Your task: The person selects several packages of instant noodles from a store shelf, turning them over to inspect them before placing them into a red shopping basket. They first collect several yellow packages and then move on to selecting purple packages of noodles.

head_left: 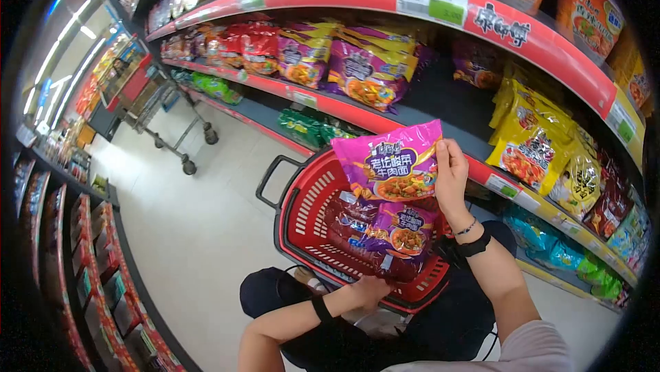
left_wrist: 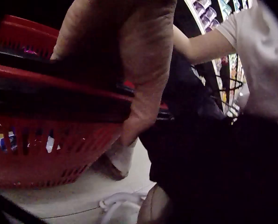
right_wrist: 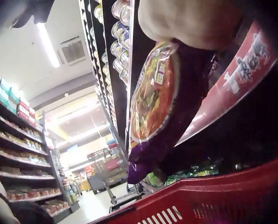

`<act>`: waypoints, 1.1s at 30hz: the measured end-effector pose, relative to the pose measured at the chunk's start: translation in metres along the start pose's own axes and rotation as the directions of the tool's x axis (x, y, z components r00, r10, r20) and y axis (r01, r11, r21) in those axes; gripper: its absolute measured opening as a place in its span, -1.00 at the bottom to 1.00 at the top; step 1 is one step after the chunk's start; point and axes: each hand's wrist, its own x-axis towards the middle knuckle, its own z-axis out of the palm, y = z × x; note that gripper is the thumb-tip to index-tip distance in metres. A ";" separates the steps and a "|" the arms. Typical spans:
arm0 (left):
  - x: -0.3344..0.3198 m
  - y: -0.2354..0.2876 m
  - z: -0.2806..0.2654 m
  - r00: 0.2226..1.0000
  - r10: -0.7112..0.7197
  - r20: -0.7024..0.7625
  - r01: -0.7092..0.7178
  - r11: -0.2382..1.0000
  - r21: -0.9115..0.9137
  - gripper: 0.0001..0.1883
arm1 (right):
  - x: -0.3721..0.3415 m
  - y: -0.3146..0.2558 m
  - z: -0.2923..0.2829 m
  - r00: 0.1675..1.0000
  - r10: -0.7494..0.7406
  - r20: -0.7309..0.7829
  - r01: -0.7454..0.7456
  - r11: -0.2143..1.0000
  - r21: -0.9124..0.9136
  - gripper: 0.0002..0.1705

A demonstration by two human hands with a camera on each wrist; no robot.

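Observation:
My right hand (head_left: 452,174) pinches a purple instant noodle packet (head_left: 388,159) by its right edge, holding it over the red shopping basket (head_left: 307,210). In the right wrist view the packet (right_wrist: 153,102) hangs below the fingers, its noodle bowl picture showing. Inside the basket lie another purple noodle packet (head_left: 405,229) and some dark red packets (head_left: 347,215). My left hand (head_left: 371,291) grips the basket's near rim. The left wrist view has this hand (left_wrist: 148,60) curled over the rim, thumb down the outer side.
Shelves of noodle packets run along the right, with purple packets (head_left: 371,73), yellow packets (head_left: 533,142) and noodle cups (head_left: 590,15) above. A shopping cart (head_left: 148,97) stands up the aisle. More shelves (head_left: 96,269) line the left. The black basket handle (head_left: 269,178) leans out leftward.

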 end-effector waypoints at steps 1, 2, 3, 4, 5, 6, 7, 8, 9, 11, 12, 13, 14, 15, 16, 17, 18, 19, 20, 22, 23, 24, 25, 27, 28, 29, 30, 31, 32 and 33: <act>-0.004 -0.004 -0.005 0.998 -0.014 0.062 0.013 1.000 0.016 -0.22 | 0.003 0.002 0.006 1.000 -0.006 -0.010 0.006 0.999 0.041 -0.74; -0.009 -0.009 -0.011 0.992 -0.029 0.123 0.025 0.999 0.036 -0.14 | 0.008 0.004 0.015 1.000 -0.015 -0.023 0.017 0.997 0.082 -0.73; -0.016 -0.015 -0.013 0.992 -0.051 0.119 0.046 0.998 0.043 -0.14 | 0.011 0.007 0.026 1.000 -0.023 -0.020 0.025 0.994 0.102 -0.73; -0.023 -0.022 -0.015 0.987 -0.102 0.127 0.102 0.995 0.010 -0.16 | 0.015 0.012 0.038 0.996 -0.061 -0.064 0.067 0.994 0.086 -0.71; -0.027 -0.029 -0.017 0.979 -0.154 0.132 0.158 0.987 -0.020 -0.17 | 0.020 0.014 0.049 0.989 -0.104 -0.108 0.112 0.991 0.070 -0.69; -0.035 -0.037 -0.017 0.977 -0.175 0.120 0.177 0.984 -0.008 -0.17 | 0.024 0.013 0.059 0.987 -0.120 -0.108 0.130 0.988 0.089 -0.69; -0.043 -0.042 -0.011 0.983 -0.182 -0.019 0.183 0.981 0.062 -0.28 | 0.023 0.010 0.068 0.988 -0.100 -0.116 0.111 0.990 0.093 -0.69; -0.048 -0.048 -0.007 0.972 -0.177 -0.155 0.197 0.972 0.129 -0.36 | 0.023 0.007 0.077 0.990 -0.076 -0.121 0.088 0.991 0.096 -0.68; -0.050 -0.053 -0.006 0.967 -0.195 -0.164 0.217 0.968 0.128 -0.36 | 0.024 0.002 0.085 0.986 -0.091 -0.137 0.105 0.990 0.097 -0.68; -0.055 -0.063 -0.004 0.927 -0.359 -0.107 0.374 0.891 0.255 -0.39 | 0.024 -0.001 0.091 0.989 -0.111 -0.102 0.122 0.987 0.104 -0.68; -0.056 -0.073 0.002 0.918 -0.379 -0.118 0.397 0.884 0.247 -0.39 | 0.023 -0.002 0.092 0.989 -0.127 -0.079 0.134 0.987 0.092 -0.68; -0.059 -0.083 0.007 0.893 -0.418 -0.167 0.448 0.859 0.247 -0.42 | 0.023 -0.004 0.091 0.988 -0.137 -0.065 0.143 0.983 0.115 -0.68; -0.061 -0.091 0.014 0.866 -0.452 -0.213 0.496 0.832 0.249 -0.45 | 0.022 -0.008 0.088 0.986 -0.152 -0.061 0.158 0.981 0.108 -0.69; -0.066 -0.090 0.007 0.845 -0.497 -0.198 0.533 0.817 0.222 -0.51 | 0.021 -0.009 0.085 0.987 -0.146 -0.062 0.153 0.981 0.118 -0.69; -0.067 -0.093 0.003 0.839 -0.504 -0.203 0.541 0.811 0.224 -0.51 | 0.020 -0.009 0.081 0.988 -0.138 -0.067 0.145 0.981 0.125 -0.70; -0.068 -0.097 0.001 0.808 -0.565 -0.168 0.589 0.777 0.220 -0.53 | 0.020 -0.009 0.078 0.988 -0.138 -0.070 0.146 0.981 0.130 -0.70; -0.070 -0.099 -0.001 0.777 -0.618 -0.124 0.629 0.746 0.219 -0.54 | 0.017 -0.012 0.074 0.990 -0.117 -0.079 0.127 0.982 0.137 -0.70; -0.074 -0.096 -0.006 0.761 -0.631 -0.151 0.647 0.721 0.250 -0.55 | 0.012 -0.013 0.068 0.991 -0.101 -0.086 0.112 0.984 0.140 -0.70; -0.073 -0.105 -0.001 0.749 -0.642 -0.164 0.659 0.698 0.282 -0.52 | 0.009 -0.016 0.061 0.989 -0.130 -0.073 0.138 0.984 0.115 -0.70; -0.086 -0.100 -0.006 0.715 -0.636 -0.290 0.699 0.657 0.282 -0.50 | 0.002 -0.022 0.048 0.991 -0.108 -0.078 0.114 0.991 0.076 -0.70; -0.083 -0.109 0.003 0.672 -0.650 -0.355 0.738 0.623 0.258 -0.48 | 0.000 -0.020 0.045 0.991 -0.090 -0.103 0.100 0.990 0.096 -0.69; -0.082 -0.112 0.005 0.623 -0.661 -0.419 0.777 0.587 0.228 -0.46 | 0.000 -0.019 0.041 0.990 -0.101 -0.095 0.109 0.991 0.080 -0.69; -0.084 -0.111 0.002 0.594 -0.711 -0.377 0.798 0.579 0.165 -0.49 | -0.001 -0.017 0.037 0.990 -0.075 -0.123 0.088 0.991 0.103 -0.69; -0.077 -0.122 0.016 0.489 -0.731 -0.476 0.838 0.545 0.024 -0.50 | -0.004 -0.017 0.038 0.980 -0.046 -0.196 0.075 0.987 0.140 -0.67; -0.077 -0.124 0.025 0.372 -0.750 -0.547 0.855 0.506 -0.113 -0.51 | -0.008 -0.014 0.039 0.980 -0.038 -0.195 0.064 0.989 0.133 -0.67; -0.075 -0.132 0.028 0.373 -0.782 -0.499 0.825 0.526 -0.208 -0.50 | -0.011 -0.010 0.038 0.979 -0.002 -0.202 0.046 0.975 0.215 -0.67; -0.076 -0.134 0.030 0.383 -0.782 -0.492 0.818 0.534 -0.212 -0.50 | -0.015 -0.011 0.038 0.978 0.033 -0.205 0.029 0.956 0.293 -0.67; -0.077 -0.135 0.033 0.386 -0.768 -0.511 0.802 0.553 -0.226 -0.47 | -0.022 -0.013 0.040 0.973 0.070 -0.222 0.004 0.948 0.318 -0.69; -0.079 -0.136 0.034 0.390 -0.752 -0.532 0.785 0.574 -0.235 -0.44 | -0.029 -0.012 0.046 0.972 0.072 -0.225 -0.001 0.953 0.304 -0.69; -0.081 -0.135 0.032 0.400 -0.749 -0.529 0.765 0.590 -0.258 -0.42 | -0.034 -0.006 0.051 0.954 0.194 -0.228 -0.109 0.933 0.342 -0.69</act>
